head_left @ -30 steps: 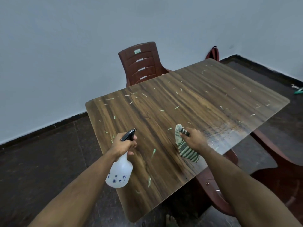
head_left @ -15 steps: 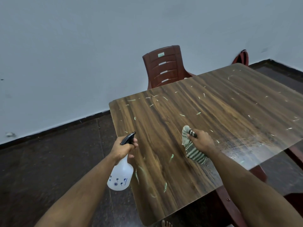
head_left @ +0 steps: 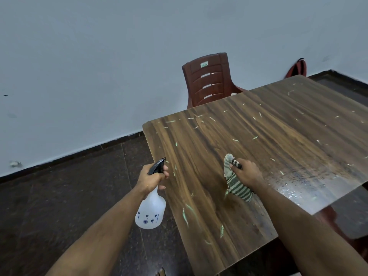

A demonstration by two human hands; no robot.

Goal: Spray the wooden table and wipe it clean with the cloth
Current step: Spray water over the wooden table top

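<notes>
The wooden table (head_left: 268, 140) fills the right half of the view, strewn with small pale green scraps. A wet, speckled patch shines near its right edge. My left hand (head_left: 151, 178) grips the black trigger head of a white spray bottle (head_left: 150, 210), which hangs over the table's left edge. My right hand (head_left: 246, 173) is closed on a green-and-white striped cloth (head_left: 236, 185), pressing it onto the tabletop near the middle of the near side.
A brown plastic chair (head_left: 211, 80) stands against the white wall behind the table's far side. A red object (head_left: 296, 69) leans at the far corner. More dark red chair parts (head_left: 336, 226) show under the table's right edge. The floor (head_left: 69, 196) is dark stone.
The view has swung left, so the table sits further right in frame. Both hands keep their grips, and the cloth stays at about the same spot on the table.
</notes>
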